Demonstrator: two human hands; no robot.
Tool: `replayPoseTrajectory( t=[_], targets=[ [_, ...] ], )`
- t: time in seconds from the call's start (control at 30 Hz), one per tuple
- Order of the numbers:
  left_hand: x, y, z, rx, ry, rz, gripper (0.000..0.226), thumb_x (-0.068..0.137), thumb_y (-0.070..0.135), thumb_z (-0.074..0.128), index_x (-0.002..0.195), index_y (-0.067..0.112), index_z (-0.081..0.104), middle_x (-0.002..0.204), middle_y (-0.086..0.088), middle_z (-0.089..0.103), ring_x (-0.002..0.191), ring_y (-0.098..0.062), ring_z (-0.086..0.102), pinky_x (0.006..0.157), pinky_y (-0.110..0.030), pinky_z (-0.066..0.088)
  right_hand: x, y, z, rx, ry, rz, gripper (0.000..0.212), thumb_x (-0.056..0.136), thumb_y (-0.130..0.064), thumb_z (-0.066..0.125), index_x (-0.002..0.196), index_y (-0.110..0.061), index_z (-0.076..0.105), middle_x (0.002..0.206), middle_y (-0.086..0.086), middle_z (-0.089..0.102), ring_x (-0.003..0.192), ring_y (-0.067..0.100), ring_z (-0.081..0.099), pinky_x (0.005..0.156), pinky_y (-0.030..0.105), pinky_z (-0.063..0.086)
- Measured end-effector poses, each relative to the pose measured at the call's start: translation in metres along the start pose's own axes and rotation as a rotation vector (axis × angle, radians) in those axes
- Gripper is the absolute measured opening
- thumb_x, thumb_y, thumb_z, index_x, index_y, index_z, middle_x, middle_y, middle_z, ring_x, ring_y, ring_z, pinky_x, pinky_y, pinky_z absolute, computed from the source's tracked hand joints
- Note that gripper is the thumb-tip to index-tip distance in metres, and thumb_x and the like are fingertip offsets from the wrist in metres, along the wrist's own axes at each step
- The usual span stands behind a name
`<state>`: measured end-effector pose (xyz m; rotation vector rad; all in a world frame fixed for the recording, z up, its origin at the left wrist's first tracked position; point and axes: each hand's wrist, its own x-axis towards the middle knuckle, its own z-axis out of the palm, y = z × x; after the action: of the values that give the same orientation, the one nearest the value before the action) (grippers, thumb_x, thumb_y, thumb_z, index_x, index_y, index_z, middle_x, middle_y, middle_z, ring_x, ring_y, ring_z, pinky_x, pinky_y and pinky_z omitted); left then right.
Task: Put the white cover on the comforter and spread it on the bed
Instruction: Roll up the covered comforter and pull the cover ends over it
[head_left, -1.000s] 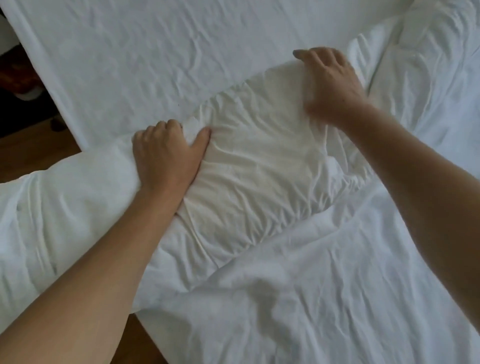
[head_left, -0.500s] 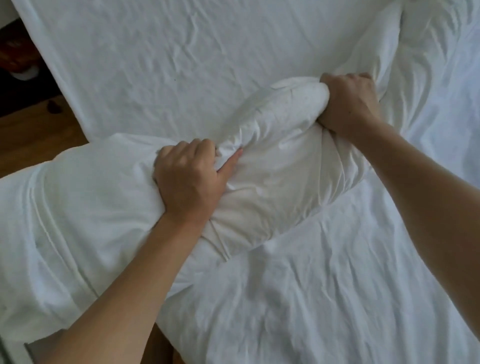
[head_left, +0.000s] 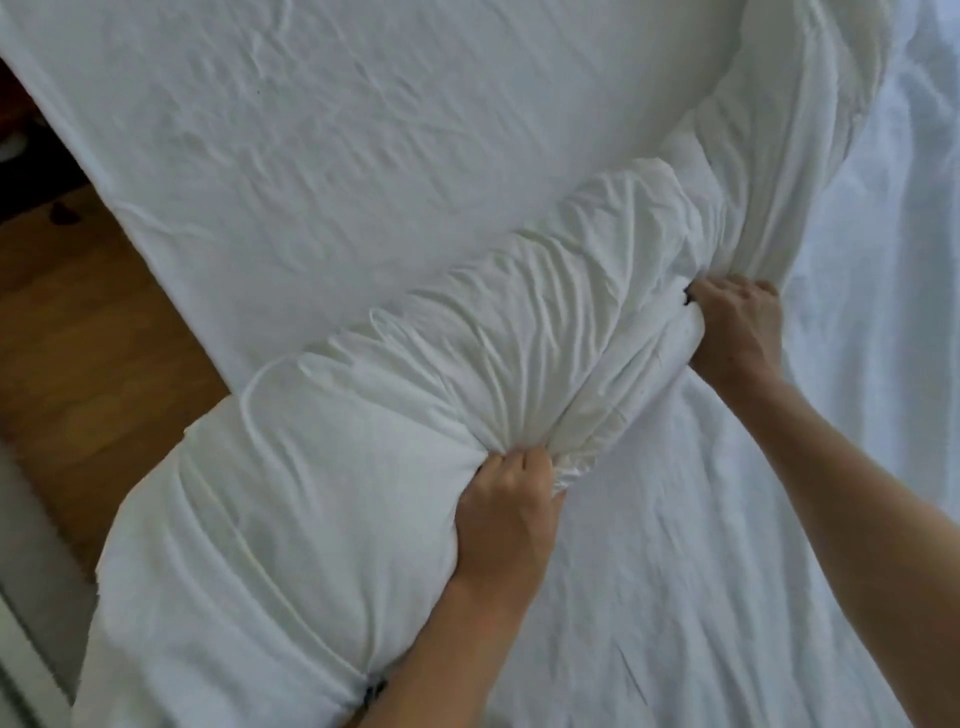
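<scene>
The left hand (head_left: 506, 512) grips a bunch of the cover (head_left: 519, 332) where the fabric gathers into tight radiating pleats, fingers curled into the cloth at the near side of the roll. The right hand (head_left: 737, 327) clamps another bunch farther right and farther away, fingers curled over the gathered edge, with a small dark spot showing just at its fingertips. Between the two hands the cover is stretched over a thick rolled bulk, the comforter (head_left: 631, 379), whose smoother white surface shows in a strip between the pleats near the right hand. Whether that strip is comforter or a turned layer of cover cannot be told for sure.

The roll runs diagonally from the near left to the far right across the bed (head_left: 311, 156). Left of the left hand it swells into a smooth, plump section wrapped by a few cord-like folds, and its near-left end hangs past the bed's edge over the floor (head_left: 93, 338). Far right, beyond the right hand, the roll continues in loose long folds toward the top corner.

Both forearms reach in from the near edge. Near and right of the roll, more white fabric lies rumpled and flat. Beyond the roll the bed's white sheet is wrinkled. The wooden floor shows at the left.
</scene>
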<state>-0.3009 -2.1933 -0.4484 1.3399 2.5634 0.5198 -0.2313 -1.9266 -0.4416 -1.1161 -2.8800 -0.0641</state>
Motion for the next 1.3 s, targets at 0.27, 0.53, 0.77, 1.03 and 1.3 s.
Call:
replayPoseTrajectory(
  t=[0.27,0.53,0.77,1.03,1.3],
  targets=[
    [-0.039,-0.013,0.007,-0.097,0.164,-0.004,0.033,0.078,0.047,0.061,0.072,0.016,0.053,0.070,-0.002,0.057,0.065,-0.024,0.057,0.058,-0.031,0.035,-0.041,-0.006,-0.017,-0.161,-0.129,0.030,0.007,0.073,0.001,0.063,0.078,-0.004,0.065,0.072,0.016,0.067,0.069,0.035,0.060,0.078,0.038,0.038],
    [0.028,-0.012,-0.045,-0.089,0.525,-0.207,0.038,0.078,0.020,0.064,0.111,0.004,0.060,0.110,-0.014,0.062,0.104,-0.033,0.056,0.083,-0.038,0.040,-0.099,-0.004,0.017,-0.037,0.015,0.128,0.015,0.064,-0.005,0.072,0.061,-0.013,0.059,0.055,0.010,0.061,0.051,0.030,0.057,0.061,0.029,0.031],
    [0.091,-0.046,-0.046,0.183,0.051,-0.365,0.069,0.089,0.066,0.038,0.116,0.006,0.061,0.114,-0.021,0.063,0.112,-0.038,0.053,0.104,-0.047,0.029,-0.121,0.011,0.034,0.090,-0.049,0.089,0.023,0.062,-0.005,0.076,0.074,-0.006,0.057,0.072,0.012,0.064,0.067,0.036,0.061,0.061,0.036,0.043],
    [0.032,-0.029,-0.005,0.163,0.280,-0.341,0.058,0.088,0.057,0.053,0.065,0.004,0.058,0.063,-0.020,0.062,0.060,-0.037,0.060,0.059,-0.038,0.042,-0.027,0.017,-0.049,0.482,0.204,0.248,0.032,0.067,-0.008,0.042,0.084,-0.010,0.069,0.085,0.008,0.069,0.085,0.028,0.063,0.073,0.030,0.042],
    [-0.001,-0.013,0.013,0.182,0.511,-0.275,0.053,0.089,0.050,0.061,0.058,0.012,0.044,0.052,-0.012,0.051,0.050,-0.031,0.053,0.053,-0.033,0.038,0.051,-0.002,0.000,-0.046,-0.292,-0.223,0.064,0.095,-0.050,0.014,0.094,-0.009,0.063,0.110,0.022,0.065,0.103,0.037,0.058,0.097,0.042,0.034]
  ],
)
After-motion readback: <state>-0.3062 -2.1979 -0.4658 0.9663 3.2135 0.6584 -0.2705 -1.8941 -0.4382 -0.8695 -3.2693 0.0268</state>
